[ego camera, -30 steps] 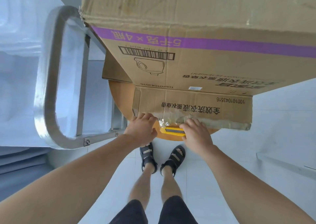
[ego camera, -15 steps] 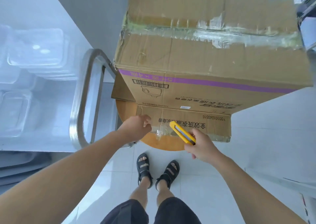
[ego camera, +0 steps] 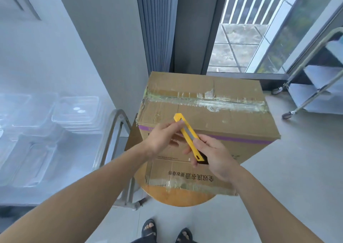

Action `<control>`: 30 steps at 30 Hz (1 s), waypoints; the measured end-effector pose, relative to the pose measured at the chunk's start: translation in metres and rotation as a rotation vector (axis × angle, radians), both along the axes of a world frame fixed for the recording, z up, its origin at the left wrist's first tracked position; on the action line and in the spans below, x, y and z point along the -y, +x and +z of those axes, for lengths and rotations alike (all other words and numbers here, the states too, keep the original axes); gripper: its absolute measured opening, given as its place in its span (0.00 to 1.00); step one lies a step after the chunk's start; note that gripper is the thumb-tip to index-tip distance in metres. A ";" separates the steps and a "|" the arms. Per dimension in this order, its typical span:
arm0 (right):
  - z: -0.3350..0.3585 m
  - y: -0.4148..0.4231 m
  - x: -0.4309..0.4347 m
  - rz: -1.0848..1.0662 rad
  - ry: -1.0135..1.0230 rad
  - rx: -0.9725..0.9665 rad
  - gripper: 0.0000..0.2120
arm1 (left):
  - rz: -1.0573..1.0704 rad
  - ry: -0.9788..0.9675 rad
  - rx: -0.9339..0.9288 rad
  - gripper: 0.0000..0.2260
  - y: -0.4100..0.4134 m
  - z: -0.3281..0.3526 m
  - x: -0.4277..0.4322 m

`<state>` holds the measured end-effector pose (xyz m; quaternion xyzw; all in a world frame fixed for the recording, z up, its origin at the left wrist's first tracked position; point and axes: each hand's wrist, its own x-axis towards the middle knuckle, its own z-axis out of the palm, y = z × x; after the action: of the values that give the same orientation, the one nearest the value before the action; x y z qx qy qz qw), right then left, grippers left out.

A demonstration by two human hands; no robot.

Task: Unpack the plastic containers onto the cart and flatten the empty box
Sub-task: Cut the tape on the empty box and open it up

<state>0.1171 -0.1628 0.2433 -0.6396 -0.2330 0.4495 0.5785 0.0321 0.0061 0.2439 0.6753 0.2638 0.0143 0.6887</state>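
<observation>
One big cardboard box [ego camera: 207, 116] is sitting on a round wooden stool [ego camera: 178, 199], in the middle of the view. Shiny tape [ego camera: 204, 101] is running across its shut top. A loose flap [ego camera: 185, 177] is hanging down at six o'clock from the box. Both hands are holding a yellow knife [ego camera: 186, 136] in front of the box. The left hand [ego camera: 163, 140] is pinching its top part. The right hand [ego camera: 213, 157] is curling around its bottom end. Clear plastic containers [ego camera: 74, 111] are lying on the cart [ego camera: 79, 159] at nine o'clock from the box, beside the cart's metal handle [ego camera: 112, 131]. Another cart [ego camera: 315, 92] is standing at two o'clock, well apart, near the window [ego camera: 246, 34].
</observation>
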 end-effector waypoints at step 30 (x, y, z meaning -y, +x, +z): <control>0.027 0.026 -0.082 0.063 0.024 -0.046 0.12 | 0.070 -0.202 0.212 0.21 0.028 0.016 -0.088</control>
<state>0.1429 -0.0804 0.2700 -0.6143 -0.2451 0.4792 0.5769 0.0601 0.0937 0.2598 0.5875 0.2132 0.0830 0.7762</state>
